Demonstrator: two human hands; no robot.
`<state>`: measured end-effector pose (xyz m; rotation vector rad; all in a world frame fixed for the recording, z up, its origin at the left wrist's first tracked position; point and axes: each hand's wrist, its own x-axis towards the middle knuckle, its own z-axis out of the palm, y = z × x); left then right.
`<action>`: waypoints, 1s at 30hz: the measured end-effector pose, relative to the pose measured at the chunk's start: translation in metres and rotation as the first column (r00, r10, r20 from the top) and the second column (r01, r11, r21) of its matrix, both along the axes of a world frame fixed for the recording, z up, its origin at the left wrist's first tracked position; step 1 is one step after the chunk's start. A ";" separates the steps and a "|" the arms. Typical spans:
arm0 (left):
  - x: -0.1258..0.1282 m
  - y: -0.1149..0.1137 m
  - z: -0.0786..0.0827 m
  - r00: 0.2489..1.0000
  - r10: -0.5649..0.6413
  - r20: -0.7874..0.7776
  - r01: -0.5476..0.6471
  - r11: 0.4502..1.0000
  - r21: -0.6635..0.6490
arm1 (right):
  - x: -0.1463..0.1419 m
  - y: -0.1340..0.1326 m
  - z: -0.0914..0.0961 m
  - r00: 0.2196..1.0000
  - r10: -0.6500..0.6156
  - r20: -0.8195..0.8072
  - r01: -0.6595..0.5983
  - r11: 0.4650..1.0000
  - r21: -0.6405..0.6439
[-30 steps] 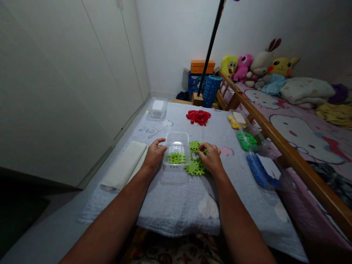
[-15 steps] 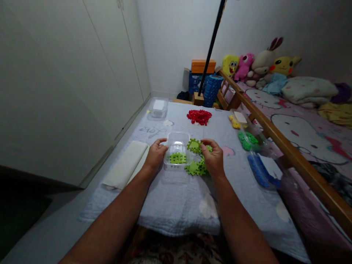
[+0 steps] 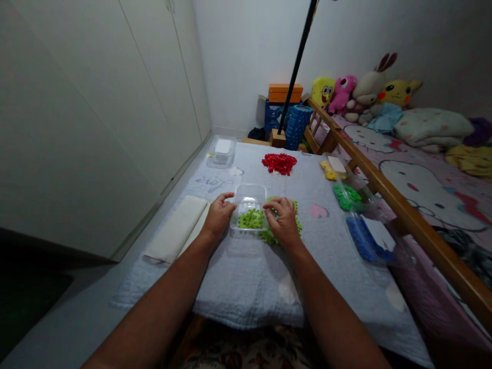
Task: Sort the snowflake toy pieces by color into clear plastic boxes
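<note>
- Left hand (image 3: 218,218) pinches the left rim of a clear plastic tub (image 3: 246,191) standing on the blue-grey tablecloth (image 3: 246,287).
- Right hand (image 3: 283,221) curls at the tub's right rim; whether its fingertips hold anything, I cannot tell.
- Lime-green gears (image 3: 251,219) lie inside; loose gears (image 3: 269,237) sit just right, partly hidden by that hand.
- Steady left grip and low releases should limit skidding and bouncing.

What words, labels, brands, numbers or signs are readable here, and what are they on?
None reads with certainty.
Tablecloth: dark lettering, seemingly upside down, too blurred to settle.
Blue box: pale print, too small to read.
White rectangle at the far-left clear container: no legible text.
</note>
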<state>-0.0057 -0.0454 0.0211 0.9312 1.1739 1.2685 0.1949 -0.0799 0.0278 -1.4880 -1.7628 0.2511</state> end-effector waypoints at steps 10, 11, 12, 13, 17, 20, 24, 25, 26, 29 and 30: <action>0.000 -0.001 0.002 1.000 0.001 0.006 -0.001 1.000 -0.004 | 0.034 0.017 -0.016 0.946 -0.252 0.203 0.268 0.962 -0.055; 0.000 -0.001 0.002 1.000 -0.002 0.004 0.002 1.000 -0.001 | 0.033 0.018 -0.018 0.943 -0.237 0.233 0.257 0.965 -0.060; 0.000 -0.001 0.002 1.000 -0.005 0.003 0.005 1.000 0.001 | 0.032 0.019 -0.019 0.941 -0.219 0.259 0.243 0.968 -0.063; -0.001 -0.001 0.002 1.000 -0.007 0.002 0.007 1.000 0.001 | 0.031 0.020 -0.020 0.938 -0.205 0.279 0.232 0.970 -0.068; -0.001 0.000 0.000 1.000 -0.013 0.000 0.013 1.000 -0.002 | 0.029 0.023 -0.021 0.929 -0.182 0.321 0.222 0.971 -0.093; -0.002 0.000 -0.001 1.000 -0.014 -0.012 0.014 1.000 0.005 | 0.029 0.024 -0.022 0.925 -0.179 0.337 0.218 0.972 -0.083; -0.002 0.001 -0.002 1.000 -0.011 -0.008 0.011 1.000 0.007 | 0.029 0.024 -0.022 0.922 -0.174 0.345 0.206 0.977 -0.059; -0.002 0.001 -0.003 1.000 -0.010 -0.007 0.010 1.000 0.008 | 0.028 0.024 -0.022 0.921 -0.171 0.350 0.205 0.977 -0.063; -0.002 0.000 -0.003 1.000 -0.010 -0.007 0.010 1.000 0.009 | 0.028 0.024 -0.021 0.919 -0.168 0.357 0.206 0.976 -0.070; -0.001 0.000 -0.002 1.000 -0.007 -0.011 0.007 1.000 0.014 | 0.025 0.024 -0.019 0.911 -0.164 0.378 0.213 0.973 -0.091; -0.001 0.000 -0.002 1.000 -0.006 -0.011 0.006 1.000 0.013 | 0.024 0.024 -0.018 0.910 -0.161 0.383 0.212 0.973 -0.094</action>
